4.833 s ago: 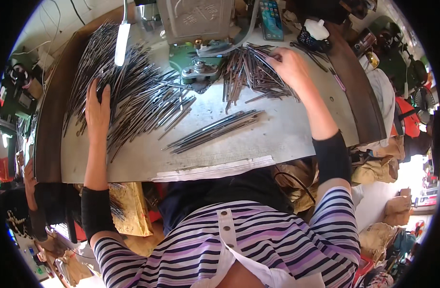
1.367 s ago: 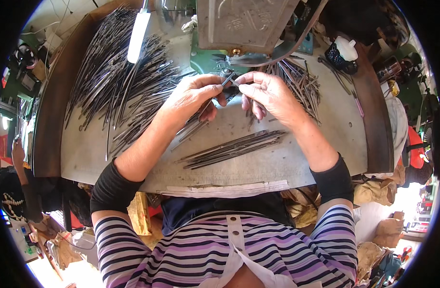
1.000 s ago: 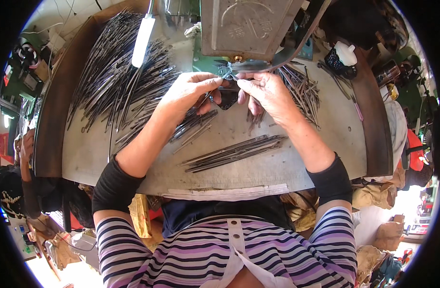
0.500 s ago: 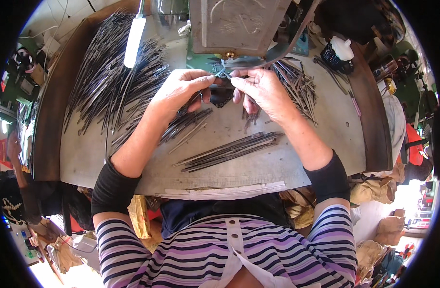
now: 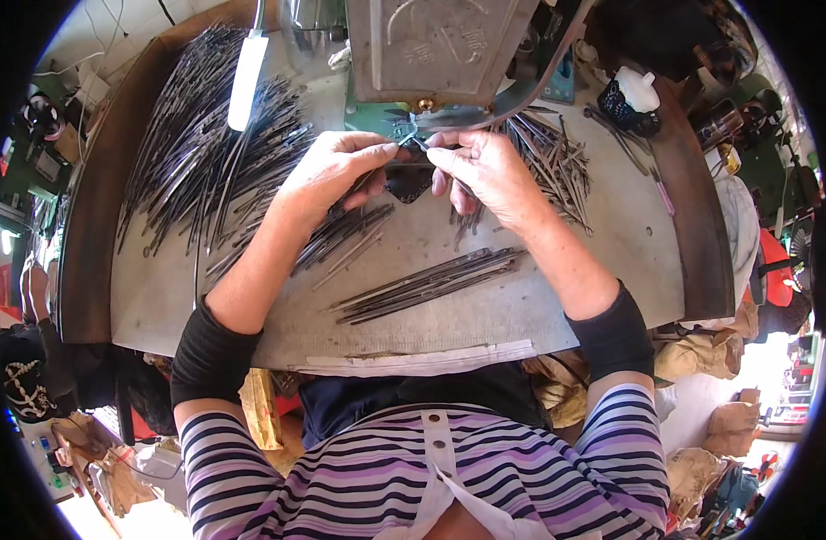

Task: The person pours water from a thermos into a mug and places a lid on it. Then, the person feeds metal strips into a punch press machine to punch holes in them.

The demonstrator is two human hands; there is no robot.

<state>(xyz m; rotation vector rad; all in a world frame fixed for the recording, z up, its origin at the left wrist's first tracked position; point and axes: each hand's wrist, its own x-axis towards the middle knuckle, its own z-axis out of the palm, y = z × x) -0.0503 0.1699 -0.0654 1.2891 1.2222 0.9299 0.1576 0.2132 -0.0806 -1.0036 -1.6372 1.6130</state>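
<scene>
My left hand (image 5: 341,168) and my right hand (image 5: 482,174) meet under the head of a grey machine (image 5: 442,54), apparently a sewing machine. Both thumbs and forefingers are pinched together on either side of its foot (image 5: 409,133). Between the fingertips runs a short dark narrow strip (image 5: 416,145), only partly visible. Below the foot, a dark pointed piece (image 5: 407,183) shows between my hands. A bundle of dark thin strips (image 5: 426,285) lies on the table in front of my wrists. More strips (image 5: 345,236) lie beneath my left forearm.
A large heap of dark strips (image 5: 192,135) covers the table's left, under a lit white lamp (image 5: 248,83). Another pile (image 5: 550,166) lies right of my right hand. Farther right are scissors-like tools (image 5: 622,135) and a black basket (image 5: 631,108). The table (image 5: 611,261) has brown side edges.
My fingertips have shifted slightly at the machine's foot, and the dark strip between them shows more. The strip piles stay as they were. At far left, another person's arm has moved.
</scene>
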